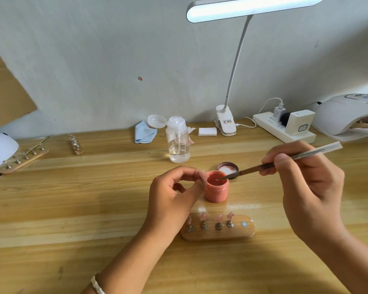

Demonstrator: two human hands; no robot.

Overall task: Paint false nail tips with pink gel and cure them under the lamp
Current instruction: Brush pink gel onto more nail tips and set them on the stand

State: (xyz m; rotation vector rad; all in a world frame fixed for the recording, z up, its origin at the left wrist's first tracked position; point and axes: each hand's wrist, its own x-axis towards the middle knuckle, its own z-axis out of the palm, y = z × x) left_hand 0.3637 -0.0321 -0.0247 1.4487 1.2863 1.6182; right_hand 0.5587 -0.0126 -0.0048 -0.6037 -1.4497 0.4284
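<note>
While the brush (249,169) is dipped into the open jar (216,193) of pink gel near the middle of the bench (72,209), the task is judged to be in its painting stage. The brush is gripped by the right hand (306,183). One tip (204,175) is pinched in the fingers of the left hand (174,200), just beside the jar's rim. Four pinkish tips (203,217) are seen standing on the holder (218,235) toward the near edge, with one place bare; whether they are fully coated cannot be told. Curing of this set appears left to do: the lamp (346,115) is set at the far right corner, well apart.
</note>
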